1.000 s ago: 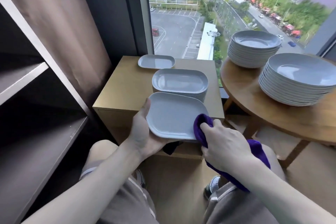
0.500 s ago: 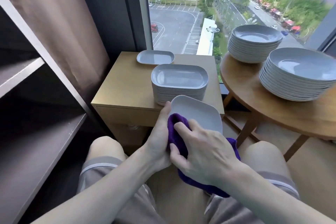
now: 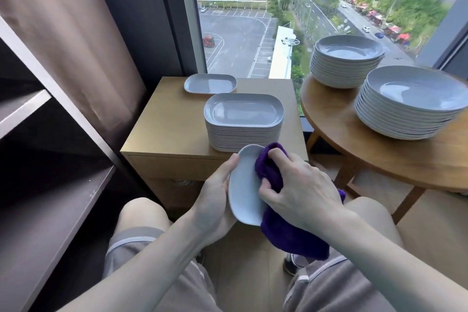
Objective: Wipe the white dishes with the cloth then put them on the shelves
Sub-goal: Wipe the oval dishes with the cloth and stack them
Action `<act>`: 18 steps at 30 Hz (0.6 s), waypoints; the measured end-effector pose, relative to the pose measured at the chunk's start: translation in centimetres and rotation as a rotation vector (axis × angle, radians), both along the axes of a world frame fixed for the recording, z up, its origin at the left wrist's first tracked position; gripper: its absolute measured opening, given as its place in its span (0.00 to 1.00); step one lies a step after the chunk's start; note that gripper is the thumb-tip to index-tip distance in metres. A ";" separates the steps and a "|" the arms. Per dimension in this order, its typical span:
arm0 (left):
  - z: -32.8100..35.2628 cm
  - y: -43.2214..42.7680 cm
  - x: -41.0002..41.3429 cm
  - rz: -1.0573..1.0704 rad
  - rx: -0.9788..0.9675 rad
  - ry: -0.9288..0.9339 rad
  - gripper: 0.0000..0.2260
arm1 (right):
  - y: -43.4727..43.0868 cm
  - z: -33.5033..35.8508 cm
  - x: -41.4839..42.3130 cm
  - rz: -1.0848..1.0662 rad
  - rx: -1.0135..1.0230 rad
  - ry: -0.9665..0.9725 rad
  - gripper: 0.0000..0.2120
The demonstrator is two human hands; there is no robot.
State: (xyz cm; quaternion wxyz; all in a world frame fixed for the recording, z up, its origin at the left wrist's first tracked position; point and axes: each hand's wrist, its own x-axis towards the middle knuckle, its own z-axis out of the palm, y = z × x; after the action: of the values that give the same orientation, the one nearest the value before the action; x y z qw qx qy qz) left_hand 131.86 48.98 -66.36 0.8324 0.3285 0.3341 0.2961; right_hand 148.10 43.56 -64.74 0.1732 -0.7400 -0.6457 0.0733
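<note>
R fingers [image 3: 278, 158]: curled tight into the purple cloth [image 3: 291, 235], pressing it on the dish face.
R hand [image 3: 301, 190]: covers the dish's right side; the rest of the cloth hangs under the wrist.
L hand [image 3: 215, 195]: grips the held dish [image 3: 244, 185] by its left rim, thumb on the front edge, other fingers hidden behind.
Held dish: white, oblong, tilted steeply over the lap, in front of the cabinet [image 3: 172, 121], not touching it.
In the way: dish top & cloth hide the near bottom edge of the stack behind.
Cabinet top: 1 stack of oblong dishes [image 3: 243, 121] (rims too fine to count for sure), plus 1 single dish [image 3: 210, 83] behind it, by the window [image 3: 240, 20].
Round table [image 3: 354, 139], to the right: 2 piles of round plates, far stack [image 3: 347, 61] & near stack [image 3: 410, 101].
Shelves [image 3: 50, 210], to the left: dark boards, w/ a curtain [image 3: 76, 33] beyond.
</note>
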 end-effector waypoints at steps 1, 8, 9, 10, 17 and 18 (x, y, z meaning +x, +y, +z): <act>-0.1 0.0 0.0 -0.002 0.006 -0.018 0.23 | -0.1 -0.1 -0.1 0.003 0.011 0.001 0.16; -0.7 -0.5 0.2 -0.011 -0.044 0.010 0.24 | -1.6 0.7 -3.0 0.212 0.109 -0.057 0.13; -0.9 -0.3 0.2 0.019 -0.033 0.010 0.24 | -1.8 0.6 -3.3 0.253 0.095 -0.085 0.13; -0.9 -0.1 0.2 0.057 -0.026 0.007 0.24 | -2.0 0.5 -3.5 0.295 0.073 -0.118 0.13; -0.6 2.2 -0.8 0.159 0.026 -0.001 0.30 | -2.0 -1.3 -2.8 0.372 -0.048 -0.206 0.14; -0.4 2.4 -1.0 0.162 0.040 -0.002 0.31 | -1.7 -1.5 -2.1 0.345 -0.056 -0.202 0.15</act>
State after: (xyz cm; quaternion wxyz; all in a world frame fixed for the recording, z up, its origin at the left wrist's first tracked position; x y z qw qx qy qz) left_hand 130.91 51.35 -66.75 0.7993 0.3167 0.3528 0.3694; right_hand 145.96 41.85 -66.24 0.0720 -0.6265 -0.7748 0.0453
